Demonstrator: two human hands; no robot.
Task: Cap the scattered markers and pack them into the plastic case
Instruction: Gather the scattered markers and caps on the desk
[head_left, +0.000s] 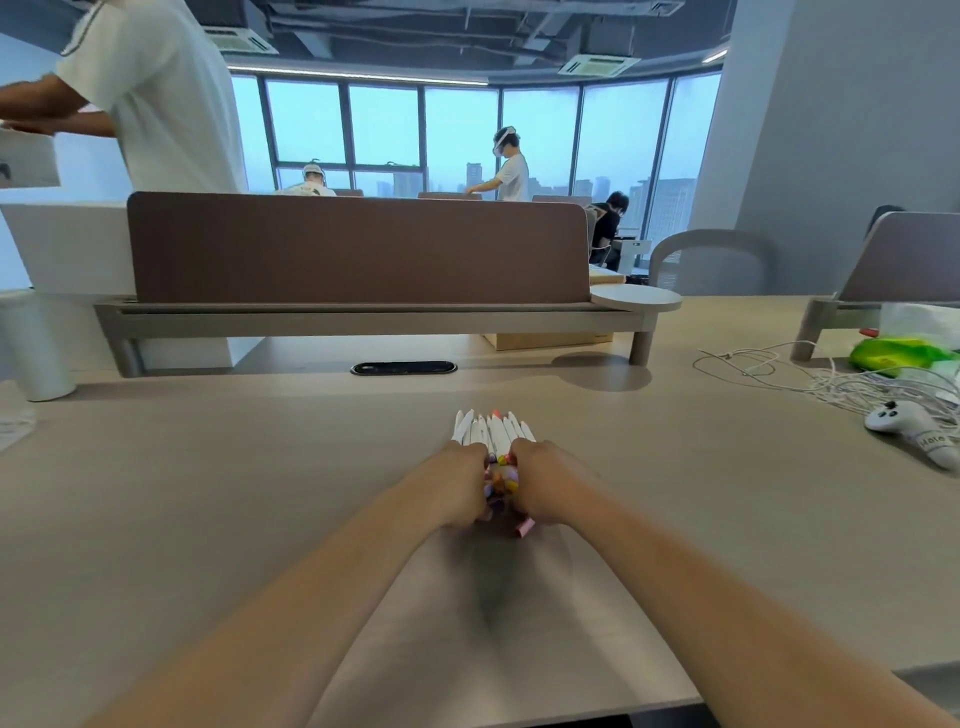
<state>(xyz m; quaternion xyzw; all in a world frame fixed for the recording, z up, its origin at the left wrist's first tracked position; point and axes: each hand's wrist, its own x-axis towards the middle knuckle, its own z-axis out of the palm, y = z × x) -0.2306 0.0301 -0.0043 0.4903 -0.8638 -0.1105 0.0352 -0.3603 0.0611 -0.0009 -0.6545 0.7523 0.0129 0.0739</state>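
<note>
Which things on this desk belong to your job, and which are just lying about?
In the job: bundle of white-barrelled markers with coloured caps, gripped between left hand and right hand.
Lying about: white game controller, tangle of white cables, green bag, white cylindrical container.

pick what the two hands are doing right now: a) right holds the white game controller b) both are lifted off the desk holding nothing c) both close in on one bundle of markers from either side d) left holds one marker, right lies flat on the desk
c: the left hand and right hand curl in against either side of one bundle of markers on the desk, white barrels pointing away from the person.
</note>
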